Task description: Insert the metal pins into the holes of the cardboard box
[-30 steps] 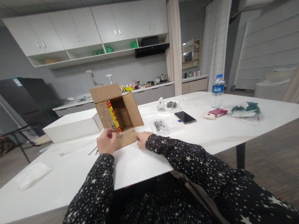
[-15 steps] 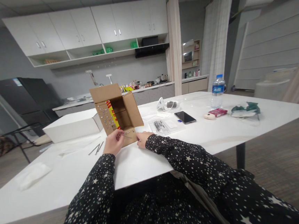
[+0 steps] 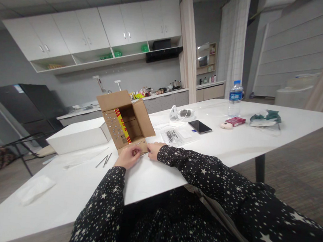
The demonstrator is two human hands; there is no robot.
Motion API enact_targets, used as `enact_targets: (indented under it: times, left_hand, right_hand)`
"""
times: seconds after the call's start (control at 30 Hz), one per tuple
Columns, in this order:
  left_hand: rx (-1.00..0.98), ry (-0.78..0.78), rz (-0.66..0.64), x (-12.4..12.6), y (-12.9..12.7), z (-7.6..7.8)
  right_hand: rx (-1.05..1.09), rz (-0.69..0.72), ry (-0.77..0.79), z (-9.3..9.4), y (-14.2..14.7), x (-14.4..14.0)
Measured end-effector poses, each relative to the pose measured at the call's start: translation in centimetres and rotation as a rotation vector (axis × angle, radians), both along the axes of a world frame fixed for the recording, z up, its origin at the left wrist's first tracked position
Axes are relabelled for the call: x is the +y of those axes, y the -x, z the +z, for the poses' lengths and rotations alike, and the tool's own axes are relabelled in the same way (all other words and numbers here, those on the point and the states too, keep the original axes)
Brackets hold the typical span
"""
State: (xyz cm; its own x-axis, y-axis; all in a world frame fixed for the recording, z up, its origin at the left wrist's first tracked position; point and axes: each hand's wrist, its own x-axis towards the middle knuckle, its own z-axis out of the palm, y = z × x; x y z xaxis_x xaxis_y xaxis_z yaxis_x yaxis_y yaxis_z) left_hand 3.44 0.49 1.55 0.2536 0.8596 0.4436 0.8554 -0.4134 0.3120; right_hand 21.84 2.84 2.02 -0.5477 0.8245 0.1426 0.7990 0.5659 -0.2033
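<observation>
An open cardboard box [image 3: 147, 124] faces me on the table, with yellow and red tape on one flap. Small grey dots cover that flap, and more lie along the lower flap. My left hand [image 3: 129, 156] is at the lower flap, its thumb and fingers pinched together; what is between them is too small to tell. Close by on the right, my right hand [image 3: 154, 150] is closed at the corner of the same flap, its fingertips partly hidden. Thin dark rods [image 3: 105, 160] lie on the table left of my left hand.
A white box [image 3: 76, 138] stands behind on the left. Crumpled white plastic [image 3: 37, 190] lies nearer me. Beyond my right hand are a clear packet [image 3: 173, 136], a phone [image 3: 200, 126], a pink box [image 3: 236, 121], a water bottle [image 3: 235, 97] and a green-and-white bundle [image 3: 266, 119].
My left hand has moved slightly right and down, closer to my right hand. The thin rod that showed at its fingertips is mostly out of sight now. My right hand has barely moved.
</observation>
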Motion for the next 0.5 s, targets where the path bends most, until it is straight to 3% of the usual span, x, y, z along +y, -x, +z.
enact_targets:
  times: [0.37, 0.5]
  left_hand:
    - [0.146, 0.071, -0.039, 0.14, 0.02, -0.19]
    - [0.184, 0.072, -0.046, 0.0, -0.18, -0.03]
  right_hand:
    - [0.022, 0.016, 0.005, 0.08, 0.02, 0.04]
    - [0.058, 0.089, 0.011, 0.13, 0.24, -0.31]
